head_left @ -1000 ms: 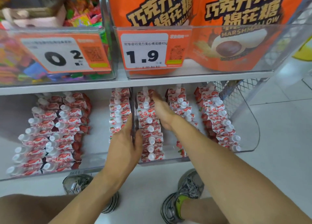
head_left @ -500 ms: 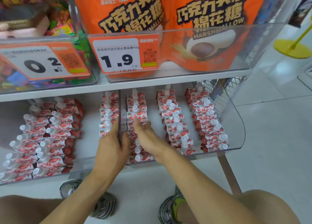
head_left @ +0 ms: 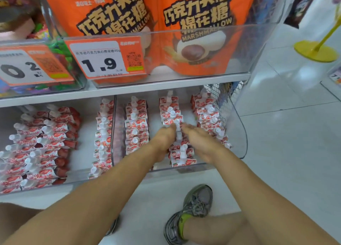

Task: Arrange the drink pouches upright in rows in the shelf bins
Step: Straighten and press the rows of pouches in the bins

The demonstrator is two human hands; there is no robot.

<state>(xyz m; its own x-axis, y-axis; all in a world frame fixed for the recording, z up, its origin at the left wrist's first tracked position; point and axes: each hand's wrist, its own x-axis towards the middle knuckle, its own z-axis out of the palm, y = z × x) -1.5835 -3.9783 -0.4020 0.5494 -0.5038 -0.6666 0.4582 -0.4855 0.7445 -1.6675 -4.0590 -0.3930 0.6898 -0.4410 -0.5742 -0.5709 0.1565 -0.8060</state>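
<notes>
We see both hands reaching into the right bin [head_left: 238,134] on the lower shelf, flanking the middle row [head_left: 175,132] of pouches. The left grip [head_left: 162,139] presses flat against that row's left side and the right grip [head_left: 201,143] against its right side; the fingers lie fairly straight, squeezing the row rather than clenching any single pouch. We judge the task well advanced: the row left of the left grip [head_left: 136,126] and the row right of the right grip [head_left: 208,117] stand in tidy files, as does a row [head_left: 103,134] just beyond the divider. Farther left, the pouches in the left bin [head_left: 36,145] lean over and seem to need straightening. Each pouch stands with its long axis vertical, white cap up; each row runs front to back.
</notes>
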